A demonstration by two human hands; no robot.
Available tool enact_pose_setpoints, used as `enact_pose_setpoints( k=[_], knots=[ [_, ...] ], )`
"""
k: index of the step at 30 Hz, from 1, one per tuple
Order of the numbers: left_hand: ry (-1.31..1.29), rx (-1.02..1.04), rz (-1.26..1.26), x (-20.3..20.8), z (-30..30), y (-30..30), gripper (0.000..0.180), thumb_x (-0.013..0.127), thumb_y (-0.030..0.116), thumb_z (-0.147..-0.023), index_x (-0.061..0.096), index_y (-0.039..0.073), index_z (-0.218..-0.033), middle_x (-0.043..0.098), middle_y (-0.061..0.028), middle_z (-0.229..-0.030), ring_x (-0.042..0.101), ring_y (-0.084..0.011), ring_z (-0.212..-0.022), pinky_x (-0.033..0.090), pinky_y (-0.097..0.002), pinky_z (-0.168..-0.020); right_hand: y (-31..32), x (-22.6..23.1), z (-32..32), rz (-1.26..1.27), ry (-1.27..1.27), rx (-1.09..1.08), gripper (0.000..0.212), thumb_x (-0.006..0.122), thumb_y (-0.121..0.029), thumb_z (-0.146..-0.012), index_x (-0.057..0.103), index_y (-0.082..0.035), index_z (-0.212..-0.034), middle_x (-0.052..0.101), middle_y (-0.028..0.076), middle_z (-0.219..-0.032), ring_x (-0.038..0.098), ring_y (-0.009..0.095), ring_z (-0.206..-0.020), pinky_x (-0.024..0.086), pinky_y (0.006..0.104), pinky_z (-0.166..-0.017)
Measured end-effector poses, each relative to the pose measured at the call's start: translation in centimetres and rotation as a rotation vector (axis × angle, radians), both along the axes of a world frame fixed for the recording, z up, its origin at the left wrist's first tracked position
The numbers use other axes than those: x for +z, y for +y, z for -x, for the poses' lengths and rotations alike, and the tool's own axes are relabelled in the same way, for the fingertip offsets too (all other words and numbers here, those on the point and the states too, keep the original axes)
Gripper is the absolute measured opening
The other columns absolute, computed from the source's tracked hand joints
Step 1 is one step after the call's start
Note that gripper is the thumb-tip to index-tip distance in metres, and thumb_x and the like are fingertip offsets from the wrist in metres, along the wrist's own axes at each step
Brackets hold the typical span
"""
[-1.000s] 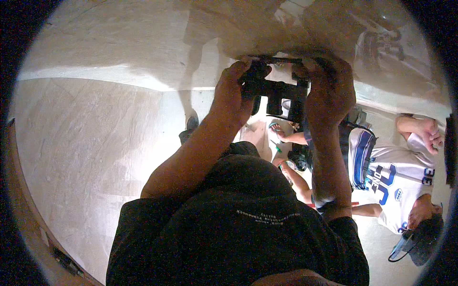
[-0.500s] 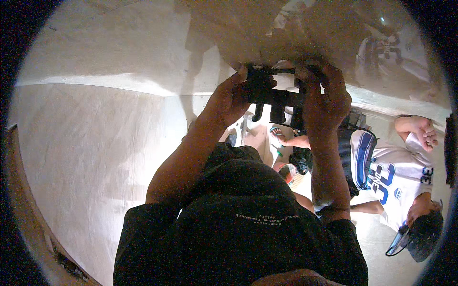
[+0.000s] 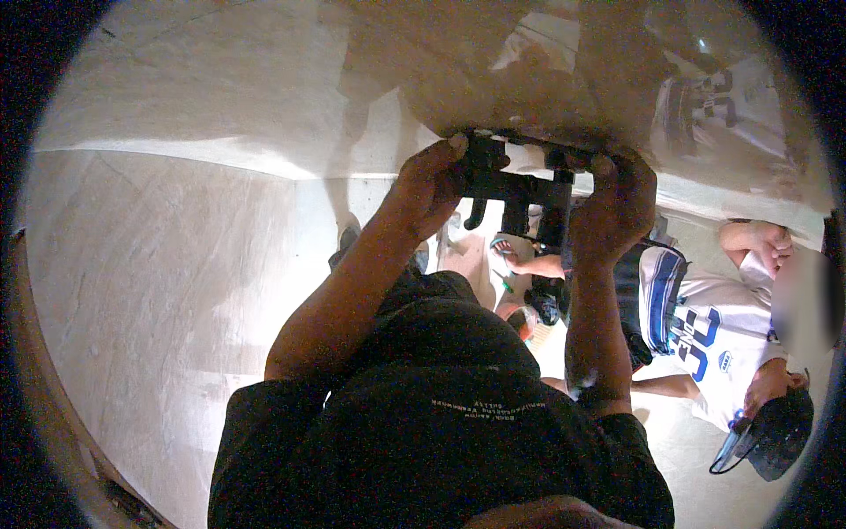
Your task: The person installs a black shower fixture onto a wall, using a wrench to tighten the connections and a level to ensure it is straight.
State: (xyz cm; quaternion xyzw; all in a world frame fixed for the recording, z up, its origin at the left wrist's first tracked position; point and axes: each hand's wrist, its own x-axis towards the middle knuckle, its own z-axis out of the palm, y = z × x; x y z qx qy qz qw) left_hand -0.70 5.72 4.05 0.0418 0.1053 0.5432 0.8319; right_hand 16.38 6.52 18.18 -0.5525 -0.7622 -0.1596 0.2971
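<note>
"What takes up the most room around you?"

"The glossy, pale-brown surface (image 3: pixel 220 79) in front of me, full of dim reflections. After that, the stone-patterned surface (image 3: pixel 150 291) on my left, brightest toward me."

"And next in size?"

"My own black T-shirt (image 3: pixel 441 450), then another person (image 3: pixel 705 339) off to my right, in a white top with blue markings."

"Where's the thing you're handling?"

"The black fixture (image 3: pixel 502 187) is between my hands, close up to the glossy surface; I can't tell whether they touch. It has a crossbar, and a hooked piece hangs near its left end."

"And your hands?"

"Both are grasping it. My left hand (image 3: pixel 427 189) grips the left end, thumb near the top corner. My right hand (image 3: pixel 615 203) is curled around the right end, its fingers partly lost in shadow."

"Anything smaller?"

"The other person's dark cap (image 3: pixel 782 436), a sandalled foot (image 3: pixel 506 251) seen below the fixture, and near it a green item (image 3: pixel 507 283), too small to make out."
</note>
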Motion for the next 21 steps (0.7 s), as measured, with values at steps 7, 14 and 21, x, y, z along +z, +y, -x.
enact_pose_setpoints(
  k=[7, 14, 21],
  knots=[
    [0.111, 0.016, -0.045, -0.1, -0.3, -0.2, 0.053, 0.059, 0.033, -0.095, 0.047, -0.005, -0.13, 0.063, -0.0185, -0.117, 0.062, -0.0307, -0.113, 0.046, -0.0436, -0.103, -0.1, 1.6, 2.4, 0.227, 0.301, 0.085, 0.02, 0.066, 0.001, -0.083, 0.071, -0.008, -0.1, 0.073, 0.008, -0.098, 0.07, 0.018, -0.085, 0.055, 0.0307, -0.076],
    [0.029, 0.047, -0.094, 0.1, -1.1, -0.8, 0.056, 0.058, 0.037, -0.096, 0.046, -0.005, -0.131, 0.062, -0.0186, -0.119, 0.061, -0.0322, -0.113, 0.045, -0.0455, -0.105, 0.9, 3.1, 1.8, 0.249, 0.011, 0.396, 0.026, 0.061, 0.002, -0.088, 0.068, -0.006, -0.113, 0.073, 0.009, -0.096, 0.068, 0.014, -0.076, 0.054, 0.028, -0.07],
    [-0.026, 0.084, -0.054, 0.1, -1.3, -4.1, 0.053, 0.06, 0.035, -0.096, 0.048, -0.004, -0.131, 0.063, -0.017, -0.119, 0.061, -0.0318, -0.111, 0.046, -0.0448, -0.104, -1.6, 4.1, 3.5, 0.193, -0.032, 0.568, 0.02, 0.062, -0.008, -0.091, 0.063, -0.009, -0.111, 0.069, 0.016, -0.106, 0.067, 0.041, -0.088, 0.056, 0.0439, -0.075]
  ],
)
